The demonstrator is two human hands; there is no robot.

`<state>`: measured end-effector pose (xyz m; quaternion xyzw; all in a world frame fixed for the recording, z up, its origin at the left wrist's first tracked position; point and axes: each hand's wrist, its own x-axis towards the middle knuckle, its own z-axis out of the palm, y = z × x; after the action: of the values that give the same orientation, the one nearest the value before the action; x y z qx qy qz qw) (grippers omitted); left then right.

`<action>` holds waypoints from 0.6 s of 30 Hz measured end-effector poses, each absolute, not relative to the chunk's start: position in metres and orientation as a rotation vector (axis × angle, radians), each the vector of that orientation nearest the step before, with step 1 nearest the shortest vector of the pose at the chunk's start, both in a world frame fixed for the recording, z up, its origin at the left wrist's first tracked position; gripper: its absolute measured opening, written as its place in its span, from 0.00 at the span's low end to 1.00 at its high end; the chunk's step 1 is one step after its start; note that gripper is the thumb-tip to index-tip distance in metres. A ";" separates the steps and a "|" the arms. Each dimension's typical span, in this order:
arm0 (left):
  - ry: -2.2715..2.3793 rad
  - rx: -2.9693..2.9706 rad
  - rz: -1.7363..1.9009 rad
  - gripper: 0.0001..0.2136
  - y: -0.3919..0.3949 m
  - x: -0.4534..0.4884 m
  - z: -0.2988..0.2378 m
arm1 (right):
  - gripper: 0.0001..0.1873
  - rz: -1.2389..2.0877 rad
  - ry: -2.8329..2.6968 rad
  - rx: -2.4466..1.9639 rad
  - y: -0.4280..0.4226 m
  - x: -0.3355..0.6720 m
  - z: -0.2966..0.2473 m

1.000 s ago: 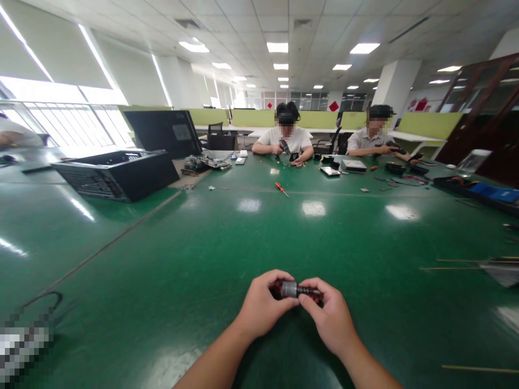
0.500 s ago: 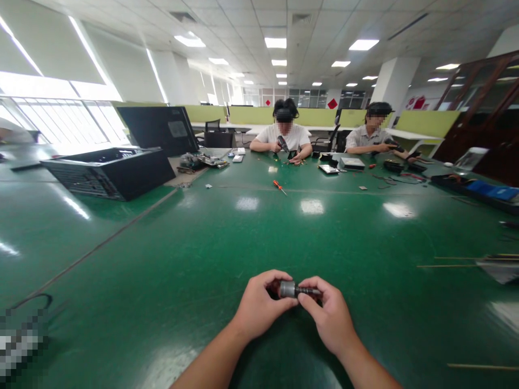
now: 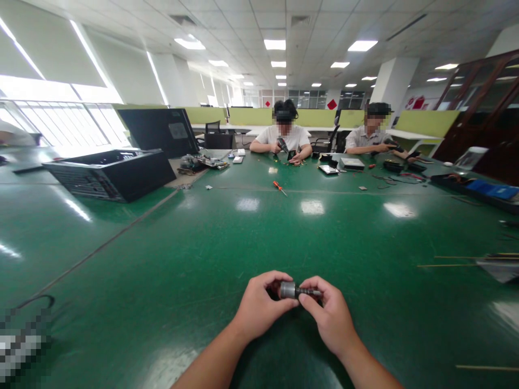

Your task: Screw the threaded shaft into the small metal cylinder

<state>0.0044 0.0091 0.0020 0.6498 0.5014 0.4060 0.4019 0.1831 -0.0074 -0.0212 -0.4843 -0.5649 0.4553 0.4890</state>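
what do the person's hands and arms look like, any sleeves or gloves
Left hand and right hand are bare: no gloves, no rings showing. Left forearm and right forearm are uncovered down to the picture's edge, with no sleeve, watch or band.

Open table (image 3: pixel 194 237) ahead of left hand (image 3: pixel 259 308) and right hand (image 3: pixel 330 319), also both sides. Obstacles well apart: case (image 3: pixel 113 174) far left, screwdriver (image 3: pixel 279 187) far ahead, rods (image 3: pixel 454 265) right, cable (image 3: pixel 38 299) left.
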 end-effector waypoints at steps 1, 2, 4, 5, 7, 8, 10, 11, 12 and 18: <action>1.266 1.640 1.026 0.15 0.009 0.005 0.003 | 0.07 1.104 -1.366 -1.173 -0.008 0.183 -0.021; 1.264 1.637 1.025 0.15 0.009 0.005 0.003 | 0.08 1.102 -1.361 -1.170 -0.008 0.183 -0.020; 1.263 1.632 1.025 0.15 0.009 0.005 0.004 | 0.08 1.101 -1.353 -1.165 -0.008 0.182 -0.019; 1.264 1.630 1.025 0.15 0.009 0.005 0.003 | 0.08 1.102 -1.352 -1.163 -0.008 0.182 -0.019; 1.264 1.626 1.025 0.16 0.009 0.004 0.003 | 0.08 1.107 -1.348 -1.160 -0.008 0.182 -0.019; 1.264 1.625 1.026 0.16 0.009 0.004 0.002 | 0.08 1.109 -1.349 -1.159 -0.008 0.182 -0.019; 1.261 1.623 1.026 0.16 0.009 0.004 0.001 | 0.08 1.113 -1.352 -1.159 -0.008 0.183 -0.020; 1.259 1.622 1.025 0.16 0.009 0.004 0.000 | 0.08 1.113 -1.353 -1.160 -0.008 0.183 -0.020; 1.257 1.621 1.025 0.16 0.009 0.003 0.000 | 0.07 1.115 -1.352 -1.161 -0.007 0.183 -0.021; 1.252 1.612 1.027 0.16 0.010 0.004 0.001 | 0.06 1.133 -1.344 -1.160 -0.007 0.184 -0.021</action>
<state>0.0037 0.0099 0.0014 0.6417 0.4985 0.4089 0.4154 0.1838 -0.0071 -0.0214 -0.4786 -0.5547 0.4673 0.4948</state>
